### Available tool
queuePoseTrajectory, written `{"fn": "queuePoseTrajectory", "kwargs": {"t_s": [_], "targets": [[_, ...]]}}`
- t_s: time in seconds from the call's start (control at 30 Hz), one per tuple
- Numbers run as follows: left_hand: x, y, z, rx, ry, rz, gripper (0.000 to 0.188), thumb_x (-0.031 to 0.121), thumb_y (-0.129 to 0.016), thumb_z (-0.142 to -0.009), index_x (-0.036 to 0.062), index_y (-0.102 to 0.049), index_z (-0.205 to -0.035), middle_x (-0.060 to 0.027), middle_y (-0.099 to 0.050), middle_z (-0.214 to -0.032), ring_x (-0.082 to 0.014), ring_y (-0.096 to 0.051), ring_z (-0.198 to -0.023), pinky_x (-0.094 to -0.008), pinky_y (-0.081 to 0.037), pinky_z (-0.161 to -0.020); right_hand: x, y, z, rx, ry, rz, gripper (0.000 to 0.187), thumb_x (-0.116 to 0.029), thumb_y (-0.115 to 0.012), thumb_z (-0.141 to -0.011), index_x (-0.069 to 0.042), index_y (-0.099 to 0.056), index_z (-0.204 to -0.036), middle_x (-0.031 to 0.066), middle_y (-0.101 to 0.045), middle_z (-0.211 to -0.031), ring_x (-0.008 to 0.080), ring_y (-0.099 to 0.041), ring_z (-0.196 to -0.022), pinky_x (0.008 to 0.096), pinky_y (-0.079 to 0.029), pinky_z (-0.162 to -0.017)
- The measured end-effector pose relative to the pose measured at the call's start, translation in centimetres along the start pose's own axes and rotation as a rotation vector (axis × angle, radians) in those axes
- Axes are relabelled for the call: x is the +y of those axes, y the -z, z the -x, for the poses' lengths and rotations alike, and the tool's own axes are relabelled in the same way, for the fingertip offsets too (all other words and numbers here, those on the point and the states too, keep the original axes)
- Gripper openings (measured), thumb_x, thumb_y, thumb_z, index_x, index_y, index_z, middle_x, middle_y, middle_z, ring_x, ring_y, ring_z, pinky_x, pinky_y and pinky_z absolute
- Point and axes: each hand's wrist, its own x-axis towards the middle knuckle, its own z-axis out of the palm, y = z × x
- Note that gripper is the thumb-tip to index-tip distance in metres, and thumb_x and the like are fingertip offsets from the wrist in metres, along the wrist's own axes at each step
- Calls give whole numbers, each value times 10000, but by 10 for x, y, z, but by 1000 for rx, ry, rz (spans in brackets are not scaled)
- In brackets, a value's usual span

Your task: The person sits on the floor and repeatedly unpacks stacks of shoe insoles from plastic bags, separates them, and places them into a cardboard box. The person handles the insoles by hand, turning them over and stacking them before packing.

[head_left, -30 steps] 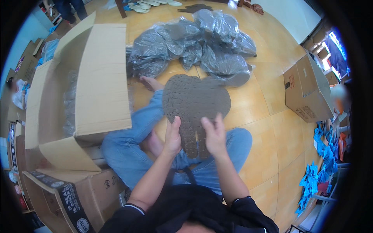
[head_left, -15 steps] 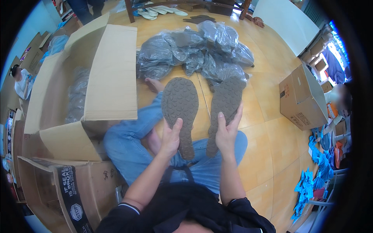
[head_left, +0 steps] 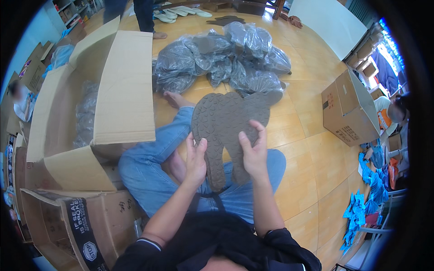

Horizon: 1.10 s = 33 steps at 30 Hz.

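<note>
Two grey-brown shoe soles with a raised pebble-like tread are held up over my lap, their upper parts meeting or overlapping. My left hand point(head_left: 196, 161) grips the left shoe sole point(head_left: 210, 118) along its outer edge, thumb on the tread. My right hand point(head_left: 255, 153) is closed on the right shoe sole point(head_left: 238, 162), with the thumb and a bent finger over its face. The other fingers are partly hidden behind the soles. Just beyond lies a heap of similar soles in clear plastic bags point(head_left: 217, 58).
To my left stands a tall open carton point(head_left: 124, 86) with bagged items point(head_left: 87, 113) inside; a second open carton point(head_left: 106, 221) is nearer. Another carton point(head_left: 350, 108) sits at right, near blue scraps point(head_left: 355, 217). A person's legs point(head_left: 143, 16) and other seated people appear farther off.
The two soles have come together from being held apart, my right hand moving slightly left. One finger of it now rests over the sole's face. A walking person's foot has come into view.
</note>
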Motion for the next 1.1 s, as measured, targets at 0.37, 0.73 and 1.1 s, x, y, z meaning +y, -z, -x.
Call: {"fn": "queuePoseTrajectory", "kwargs": {"t_s": [0.37,0.73,1.1], "targets": [[5,-9,-4,-13,-11,64,564,34,-671,-871,39,-395,-1363,-92,-542,-1286,-180,-532,-1177,-333,-419,-1024,-11,-12,10,-35,45,140,695,-109,-673,-879,-7,-307,-1461,197,-408,-1438,290,-375,-1355,373,-283,-1128],[28,-1,-1,-152,151,150,534,255,-648,-902,22,-437,-1334,-163,-578,-1233,-254,-628,-1041,-353,-544,-872,2,-18,13,-84,-55,-295,902,-41,-614,-906,-27,33,-1535,211,-194,-1540,243,-282,-1392,352,-257,-1139],[40,11,-5,-54,202,205,456,132,-588,-929,15,-422,-1337,-140,-576,-1217,-244,-624,-1046,-366,-526,-890,-2,-5,1,38,-84,-242,899,-1,-578,-884,-51,32,-1542,207,-216,-1538,251,-324,-1372,337,-276,-1126]]}}
